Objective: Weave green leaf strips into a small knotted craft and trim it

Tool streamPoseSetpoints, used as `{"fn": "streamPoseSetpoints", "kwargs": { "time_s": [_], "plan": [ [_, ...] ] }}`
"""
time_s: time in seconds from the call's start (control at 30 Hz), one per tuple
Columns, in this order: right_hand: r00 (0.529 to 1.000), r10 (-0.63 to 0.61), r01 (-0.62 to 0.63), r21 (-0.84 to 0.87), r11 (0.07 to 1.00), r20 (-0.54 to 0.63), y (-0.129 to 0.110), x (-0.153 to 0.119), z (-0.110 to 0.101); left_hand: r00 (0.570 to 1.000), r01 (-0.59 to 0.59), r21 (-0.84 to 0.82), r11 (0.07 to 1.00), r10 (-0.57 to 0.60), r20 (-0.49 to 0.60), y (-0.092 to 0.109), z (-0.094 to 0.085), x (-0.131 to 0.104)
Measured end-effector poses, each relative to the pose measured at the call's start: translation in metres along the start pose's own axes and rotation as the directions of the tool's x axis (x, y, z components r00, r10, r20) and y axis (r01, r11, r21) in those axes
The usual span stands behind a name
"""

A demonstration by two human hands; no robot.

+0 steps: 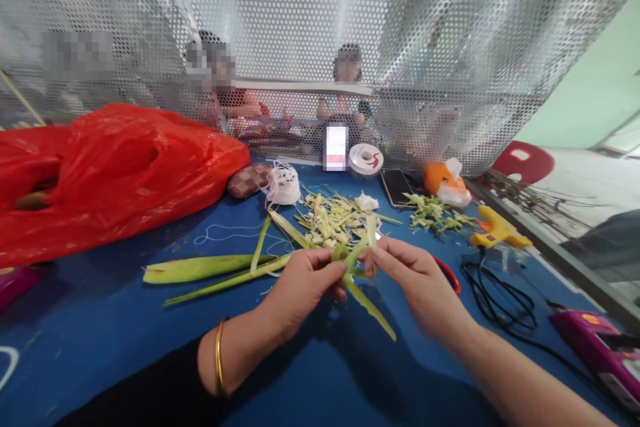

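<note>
Left hand and right hand are both pinching the green leaf strips over the surface, well in from its right edge, so I'd keep those grips snug but gentle near the crossing.

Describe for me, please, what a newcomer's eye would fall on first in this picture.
Probably the big, glossy red plastic bag, spread across the left of the blue tabletop. Next would likely come the person's left hand and right hand at the centre, pinching green leaf strips together. The yellow glue gun also stands out, lying toward the table's right edge.
</note>
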State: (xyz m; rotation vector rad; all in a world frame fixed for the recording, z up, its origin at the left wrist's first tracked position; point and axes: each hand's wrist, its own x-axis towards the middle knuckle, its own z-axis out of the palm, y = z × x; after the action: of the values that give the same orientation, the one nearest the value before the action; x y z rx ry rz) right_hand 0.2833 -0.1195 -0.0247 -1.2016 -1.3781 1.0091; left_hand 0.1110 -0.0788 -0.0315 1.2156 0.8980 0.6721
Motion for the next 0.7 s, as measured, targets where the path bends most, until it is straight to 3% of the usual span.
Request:
{"fn": "streamPoseSetpoints", "kwargs": {
  "time_s": [0.13, 0.27, 0.4, 0.5, 0.6, 0.7],
  "plan": [
    [0.995, 0.044, -0.03, -0.162, 0.986, 0.09, -0.008, 0.001, -0.01, 0.999, 0.031, -0.028, 0.999, -0.033, -0.043, -0.001, 0.0, 0.001],
    [0.977, 0.098, -0.051, -0.241, 0.969, 0.19, -0.012, 0.002, -0.015, 0.999, -0.005, 0.011, 1.0, 0.005, -0.044, -0.002, 0.0, 0.0],
    [0.975, 0.082, -0.021, -0.281, 0.959, 0.207, -0.008, 0.003, -0.014, 0.998, -0.05, 0.075, 0.996, 0.052, -0.023, -0.002, 0.001, -0.001],
    [0.979, 0.07, -0.003, -0.332, 0.943, 0.19, 0.0, 0.001, -0.008, 0.999, -0.05, 0.104, 0.993, 0.05, 0.009, -0.003, 0.003, -0.002],
    [0.995, 0.025, 0.014, -0.404, 0.915, 0.091, 0.007, -0.003, 0.001, 0.999, -0.041, 0.157, 0.987, 0.036, 0.039, -0.005, 0.006, -0.003],
    [0.999, 0.051, -0.052, -0.316, 0.947, -0.011, 0.01, -0.004, 0.009, 0.998, -0.062, 0.199, 0.978, 0.06, 0.016, -0.005, 0.007, -0.003]
  ]
}}
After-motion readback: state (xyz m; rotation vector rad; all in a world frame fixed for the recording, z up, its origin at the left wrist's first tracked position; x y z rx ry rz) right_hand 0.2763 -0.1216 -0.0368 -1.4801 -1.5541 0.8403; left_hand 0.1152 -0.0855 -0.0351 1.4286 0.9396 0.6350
